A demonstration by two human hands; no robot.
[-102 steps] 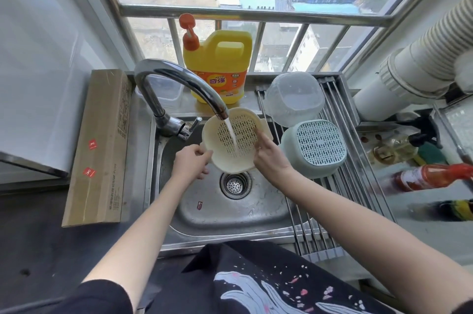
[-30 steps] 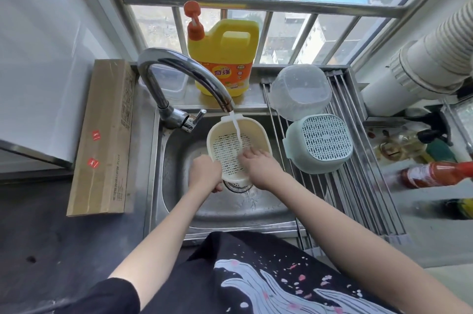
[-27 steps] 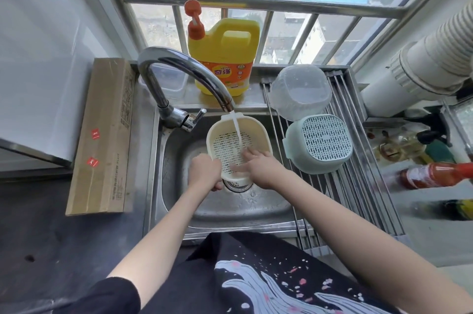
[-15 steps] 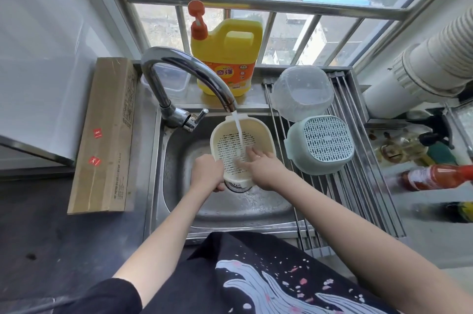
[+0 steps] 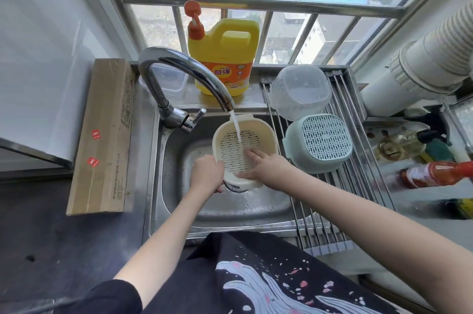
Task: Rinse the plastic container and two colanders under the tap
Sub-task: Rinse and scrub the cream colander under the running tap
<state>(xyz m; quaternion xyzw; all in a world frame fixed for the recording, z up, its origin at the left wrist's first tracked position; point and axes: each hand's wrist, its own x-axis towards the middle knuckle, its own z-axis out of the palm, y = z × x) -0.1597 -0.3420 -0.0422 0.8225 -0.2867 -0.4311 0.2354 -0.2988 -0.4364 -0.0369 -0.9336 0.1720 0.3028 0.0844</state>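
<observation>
Steel sink (image 5: 176, 214) fills the middle of the counter; we stand at its front edge. Chrome tap (image 5: 184, 68) arches from the sink's back left corner and runs a thin stream.

Both forearms reach forward over the basin, elbows low, wrists angled in toward each other. Left hand (image 5: 206, 173) is wrapped round the near left rim of the cream colander (image 5: 258, 134), fingers curled under it, gripping. Right hand (image 5: 266, 166) lies inside the colander with fingers straight and spread, pressed flat on the perforated floor, holding nothing.

Cream colander hangs above the drain, tipped with its opening toward us, far rim just below the spout. Water strikes the upper part of the slotted base. Its walls are smooth and pale; the slots run in rows.

Drying rack (image 5: 358, 185) of steel rods spans the sink's right edge. On it, at the back, sits the clear plastic container (image 5: 300, 93), mouth down; just in front, touching it, the green colander (image 5: 320, 143), inverted.

Yellow detergent jug (image 5: 222, 57) stands on the ledge behind the tap.
</observation>
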